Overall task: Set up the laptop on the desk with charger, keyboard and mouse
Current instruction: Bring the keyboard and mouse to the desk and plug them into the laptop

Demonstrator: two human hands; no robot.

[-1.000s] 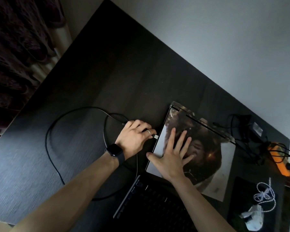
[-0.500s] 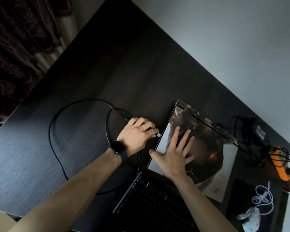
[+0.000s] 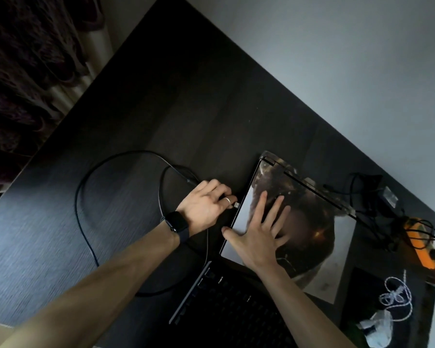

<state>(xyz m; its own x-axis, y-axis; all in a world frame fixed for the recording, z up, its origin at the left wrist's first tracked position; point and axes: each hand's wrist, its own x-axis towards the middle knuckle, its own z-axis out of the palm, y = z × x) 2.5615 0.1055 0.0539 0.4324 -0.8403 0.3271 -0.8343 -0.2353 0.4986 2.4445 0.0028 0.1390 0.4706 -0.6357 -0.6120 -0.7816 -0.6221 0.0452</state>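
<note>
A closed laptop [image 3: 309,222] with a dark picture on its lid lies on the black desk [image 3: 161,116]. My right hand [image 3: 258,237] lies flat on the lid, fingers spread. My left hand [image 3: 206,204], with a ring and a black wrist watch, grips a silver cable plug [image 3: 236,204] right at the laptop's left edge. The black cable [image 3: 91,177] loops over the desk to the left. A dark keyboard [image 3: 231,305] lies in front of the laptop. A white mouse [image 3: 379,327] with a coiled white cord sits on a black pad at the lower right.
A black charger brick with tangled cables [image 3: 372,194] and an orange power strip [image 3: 422,239] sit at the desk's right end. A pale wall runs behind the desk. Dark curtains [image 3: 23,71] hang at the left.
The plug in my left hand has moved slightly closer to the laptop's left edge. My right hand stays flat on the lid.
</note>
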